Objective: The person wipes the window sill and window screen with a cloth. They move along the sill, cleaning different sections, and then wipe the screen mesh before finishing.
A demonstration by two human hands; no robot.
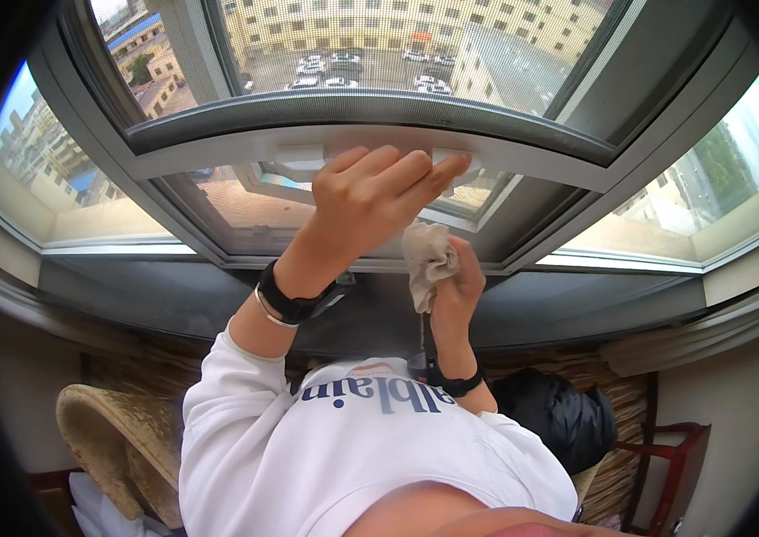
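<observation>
My left hand (369, 191) is raised to the white lower rail (205, 151) of a window panel with an insect screen. Its fingers curl against the rail, and the fingertips are partly hidden. White plastic fittings (299, 160) show on either side of the fingers; one finger reaches across to the right-hand fitting (454, 160). Lower down and to the right, my right hand (465, 275) grips a crumpled off-white cloth (429, 258). The cloth hangs in front of the lower window opening, below the rail. Both wrists wear black bands.
A dark sill (366, 315) runs beneath the window, between me and the frame. A tan upholstered chair (111, 436) stands behind me at left. At right are a black padded item (554, 416) and a reddish wooden chair (671, 470). Curtains (701, 342) hang at the sides.
</observation>
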